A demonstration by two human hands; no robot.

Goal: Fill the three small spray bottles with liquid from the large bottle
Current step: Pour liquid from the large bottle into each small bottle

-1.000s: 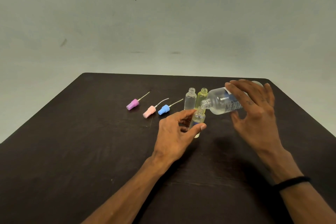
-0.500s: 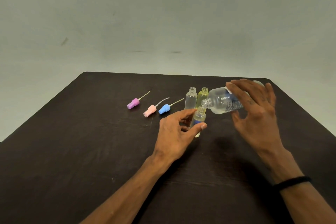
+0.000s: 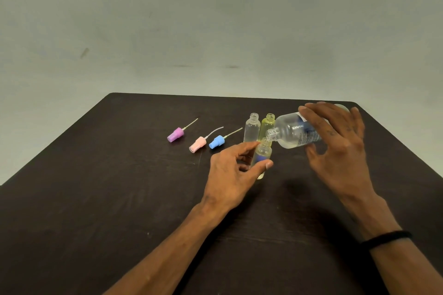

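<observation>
- Spray bottle [image 3: 262, 154] nearest the person stands on the dark table [image 3: 96, 187], pinched between thumb and fingers of the left hand [image 3: 231, 175].
- Right hand [image 3: 335, 141] grips the big bottle [image 3: 291, 133], tipped nearly flat, its mouth touching the small neck.
- Compared with a second ago, almost nothing has shifted: pouring likely continues.
- Two other small bottles [image 3: 252, 127] wait just behind, seemingly unfilled; three spray caps [image 3: 199, 143] lie to the left.

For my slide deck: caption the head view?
Right hand tips large bottle into small bottle held by left hand.
</observation>
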